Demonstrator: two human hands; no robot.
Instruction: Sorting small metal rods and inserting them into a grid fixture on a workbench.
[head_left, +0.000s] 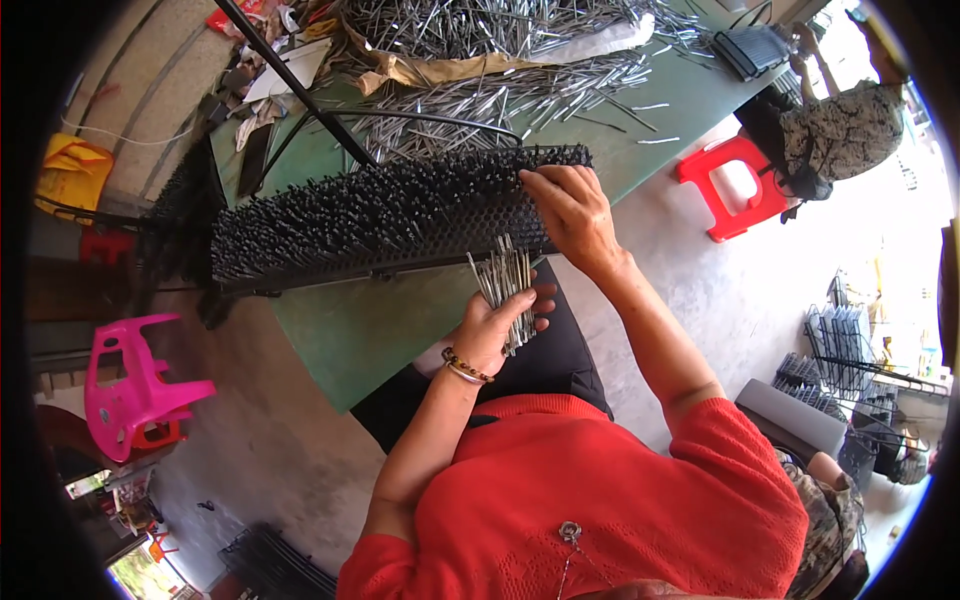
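Note:
A bundle of thin silvery metal rods fans upward out of my left hand, whose thumb presses across it. My right hand is at the right end of a long black perforated rack. Its thumb and forefinger are pinched together over the rack's upper rows; whatever lies between the fingertips is too small to make out. Dark short rod ends stand thickly in the rack's holes along the back and left. Bare holes show in its front right part, just above the bundle.
Behind the rack, a large heap of loose metal rods spreads over the green table. A black bar slants down to the rack. A pink stool stands left, a red stool right. Other people are at the right.

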